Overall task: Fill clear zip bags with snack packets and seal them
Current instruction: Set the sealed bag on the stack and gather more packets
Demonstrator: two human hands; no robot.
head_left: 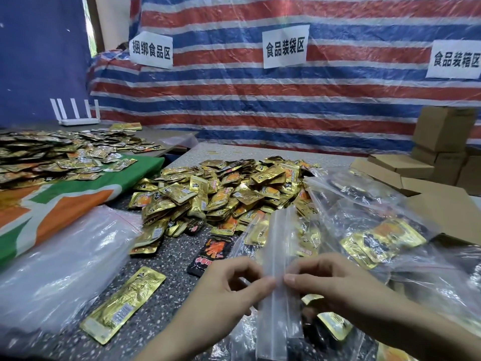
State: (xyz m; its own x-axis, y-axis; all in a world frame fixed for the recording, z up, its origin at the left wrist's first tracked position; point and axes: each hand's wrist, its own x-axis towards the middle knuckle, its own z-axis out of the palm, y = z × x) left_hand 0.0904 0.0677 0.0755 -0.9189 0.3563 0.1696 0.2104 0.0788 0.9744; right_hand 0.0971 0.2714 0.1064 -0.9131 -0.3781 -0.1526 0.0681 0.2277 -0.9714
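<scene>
Pinching one clear zip bag (279,256) between thumb and forefinger, the left hand (234,282) and right hand (328,280) meet fingertip to fingertip above the speckled table (161,259), both forearms cut off at the lower frame edge. The bag's contents cannot be made out. Two heaps of gold packets (221,194) lie beyond, too dense to count; one loose packet (122,306) lies near the left hand.

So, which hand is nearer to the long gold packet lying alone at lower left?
Left. The left hand is just right of the long gold packet, apart from it; the right hand is farther right, beyond the left hand. Both pinch the clear zip bag.
</scene>
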